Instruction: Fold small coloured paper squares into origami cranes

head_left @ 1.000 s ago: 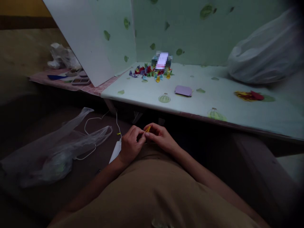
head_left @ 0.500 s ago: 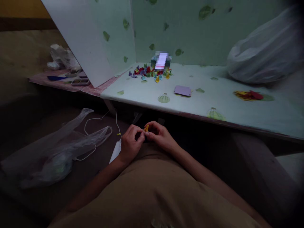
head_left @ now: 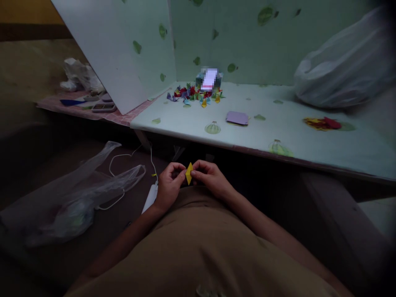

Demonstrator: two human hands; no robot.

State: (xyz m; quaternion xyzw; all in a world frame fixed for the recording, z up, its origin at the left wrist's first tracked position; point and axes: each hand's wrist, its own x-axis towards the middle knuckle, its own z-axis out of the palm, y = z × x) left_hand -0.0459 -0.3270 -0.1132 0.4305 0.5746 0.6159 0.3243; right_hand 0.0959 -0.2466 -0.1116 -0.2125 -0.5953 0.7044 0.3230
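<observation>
A small yellow folded paper (head_left: 189, 173), shaped like a tall narrow diamond, is held upright above my lap. My left hand (head_left: 169, 183) pinches its left side between thumb and fingers. On the other side, my right hand (head_left: 212, 178) pinches its right edge the same way. Several small folded paper cranes (head_left: 193, 94) in purple, red, green, blue and yellow stand grouped at the back of the table. Closer to me lies a stack of purple paper squares (head_left: 237, 118). Red and yellow paper pieces (head_left: 322, 123) lie in a pile to the right.
A lit phone (head_left: 209, 79) leans at the back of the patterned table (head_left: 182, 119). A white plastic bag (head_left: 337, 66) bulges at the right. Down on the left are a clear plastic bag (head_left: 74, 214), a white power strip (head_left: 150, 198) and its cable.
The yellow paper has turned and opened from a narrow folded edge to a flat diamond facing me. My hands have moved slightly apart around it.
</observation>
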